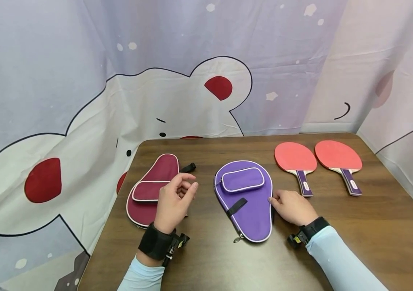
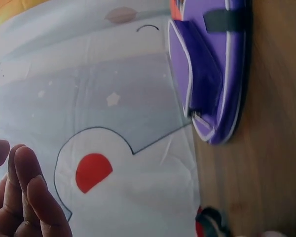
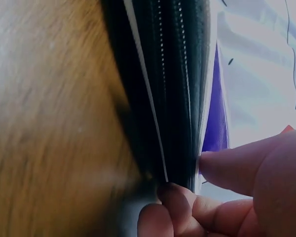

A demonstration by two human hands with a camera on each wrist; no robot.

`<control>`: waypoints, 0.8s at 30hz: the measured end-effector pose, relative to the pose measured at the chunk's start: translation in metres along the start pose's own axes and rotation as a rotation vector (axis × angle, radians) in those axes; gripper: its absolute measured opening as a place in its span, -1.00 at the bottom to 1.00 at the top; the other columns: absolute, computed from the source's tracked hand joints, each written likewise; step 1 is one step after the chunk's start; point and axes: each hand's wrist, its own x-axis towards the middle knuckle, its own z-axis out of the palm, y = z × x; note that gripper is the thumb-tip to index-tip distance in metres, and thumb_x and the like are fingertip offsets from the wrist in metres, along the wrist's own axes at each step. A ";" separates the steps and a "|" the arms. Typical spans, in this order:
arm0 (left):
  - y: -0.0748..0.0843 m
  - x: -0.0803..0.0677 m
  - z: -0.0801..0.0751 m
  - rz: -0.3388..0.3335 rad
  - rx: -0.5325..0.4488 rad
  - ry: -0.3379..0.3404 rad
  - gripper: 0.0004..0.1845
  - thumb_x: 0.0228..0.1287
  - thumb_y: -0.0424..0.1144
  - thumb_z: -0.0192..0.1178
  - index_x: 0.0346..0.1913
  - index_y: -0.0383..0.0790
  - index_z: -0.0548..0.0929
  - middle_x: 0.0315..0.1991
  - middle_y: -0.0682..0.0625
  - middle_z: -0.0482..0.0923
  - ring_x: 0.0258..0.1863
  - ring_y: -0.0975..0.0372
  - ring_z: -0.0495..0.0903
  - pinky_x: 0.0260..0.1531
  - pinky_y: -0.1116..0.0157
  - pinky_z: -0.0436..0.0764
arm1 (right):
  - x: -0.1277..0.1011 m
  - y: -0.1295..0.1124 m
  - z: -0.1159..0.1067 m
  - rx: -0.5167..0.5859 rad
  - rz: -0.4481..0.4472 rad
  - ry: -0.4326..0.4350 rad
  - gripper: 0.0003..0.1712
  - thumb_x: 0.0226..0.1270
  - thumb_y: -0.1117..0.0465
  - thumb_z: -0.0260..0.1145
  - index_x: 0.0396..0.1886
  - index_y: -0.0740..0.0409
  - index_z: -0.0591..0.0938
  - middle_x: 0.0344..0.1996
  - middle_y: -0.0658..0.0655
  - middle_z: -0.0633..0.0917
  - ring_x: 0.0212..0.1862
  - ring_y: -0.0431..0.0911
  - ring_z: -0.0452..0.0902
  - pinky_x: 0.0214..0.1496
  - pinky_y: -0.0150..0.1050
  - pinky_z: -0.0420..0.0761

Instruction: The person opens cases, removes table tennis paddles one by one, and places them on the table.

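Note:
On the table lies a purple table tennis paddle case (image 1: 253, 210) with white piping, a small zipped pocket and a black strap. My right hand (image 1: 295, 207) pinches its right edge between thumb and fingers; in the right wrist view the thumb lies against the purple face and the fingers (image 3: 175, 205) meet the black side band. A maroon paddle case (image 1: 144, 212) of the same kind lies to the left. Above its right side hovers my left hand (image 1: 175, 202), fingers loosely bent and holding nothing. Part of the maroon case is hidden behind that hand.
Two red paddles (image 1: 295, 155) with purple and white handles lie side by side at the back right of the brown wooden table (image 1: 384, 230). A printed curtain (image 1: 148, 105) hangs behind the table's back edge. A black strap (image 1: 188, 168) sticks out beside the maroon case.

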 end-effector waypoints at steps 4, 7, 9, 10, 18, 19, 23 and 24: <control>-0.014 0.008 -0.021 0.048 0.157 -0.028 -0.69 0.43 -0.20 0.54 0.13 -0.11 0.75 -0.35 0.17 0.74 -0.41 0.26 0.69 -0.33 0.23 0.71 | -0.002 0.003 -0.004 0.010 0.012 0.014 -0.68 0.66 0.01 0.31 -0.32 0.07 0.67 -0.53 -0.01 0.54 -0.43 -0.10 0.48 -0.36 -0.14 0.43; -0.029 0.012 -0.046 0.027 0.326 -0.106 -0.44 0.30 -0.06 0.63 0.28 -0.12 0.71 -0.12 0.06 0.80 -0.10 0.12 0.76 -0.01 0.03 0.73 | -0.004 0.005 -0.007 0.025 0.027 0.035 -0.70 0.65 0.00 0.32 -0.23 0.11 0.71 -0.52 -0.02 0.58 -0.44 -0.11 0.49 -0.38 -0.14 0.46; -0.040 0.014 -0.064 -0.036 0.428 -0.189 -0.22 0.21 0.05 0.67 0.44 -0.10 0.63 0.14 -0.04 0.76 0.18 -0.01 0.67 0.22 -0.17 0.59 | -0.006 0.007 -0.010 0.035 0.030 0.055 -0.70 0.65 0.00 0.32 -0.19 0.14 0.73 -0.51 -0.02 0.60 -0.45 -0.11 0.50 -0.38 -0.14 0.47; -0.046 0.015 -0.073 -0.068 0.479 -0.236 -0.12 0.18 0.10 0.68 0.51 -0.09 0.57 0.29 -0.09 0.69 0.32 -0.07 0.59 0.30 -0.27 0.50 | -0.006 0.008 -0.011 0.040 0.034 0.066 -0.70 0.64 0.00 0.32 -0.19 0.14 0.73 -0.52 -0.02 0.61 -0.45 -0.10 0.51 -0.38 -0.14 0.48; -0.089 0.014 -0.110 -0.190 0.584 -0.457 0.15 0.02 0.00 0.73 0.68 -0.13 0.37 0.64 -0.34 0.26 0.57 -0.34 0.18 0.27 -0.56 0.37 | -0.010 0.006 -0.014 0.070 0.020 0.109 -0.73 0.62 0.02 0.34 -0.20 0.12 0.72 -0.52 -0.03 0.61 -0.46 -0.09 0.49 -0.38 -0.15 0.47; -0.092 0.014 -0.112 -0.189 0.567 -0.460 0.13 0.03 -0.05 0.72 0.67 -0.15 0.37 0.63 -0.35 0.26 0.55 -0.35 0.18 0.26 -0.51 0.42 | -0.010 0.006 -0.014 0.070 0.014 0.112 -0.73 0.62 0.02 0.34 -0.21 0.12 0.72 -0.52 -0.03 0.61 -0.46 -0.10 0.49 -0.38 -0.15 0.46; -0.104 0.015 -0.119 -0.193 0.536 -0.458 0.06 0.06 -0.16 0.65 0.65 -0.18 0.38 0.56 -0.34 0.34 0.47 -0.33 0.31 0.22 -0.36 0.54 | -0.008 0.004 -0.015 0.068 0.002 0.123 -0.74 0.61 0.03 0.34 -0.22 0.11 0.72 -0.53 -0.04 0.60 -0.46 -0.10 0.48 -0.37 -0.15 0.46; -0.106 0.016 -0.120 -0.190 0.535 -0.451 0.04 0.05 -0.18 0.64 0.64 -0.19 0.40 0.53 -0.34 0.38 0.43 -0.31 0.35 0.20 -0.33 0.56 | -0.008 0.003 -0.016 0.070 0.002 0.124 -0.75 0.61 0.03 0.34 -0.22 0.11 0.72 -0.53 -0.04 0.60 -0.46 -0.10 0.49 -0.37 -0.15 0.47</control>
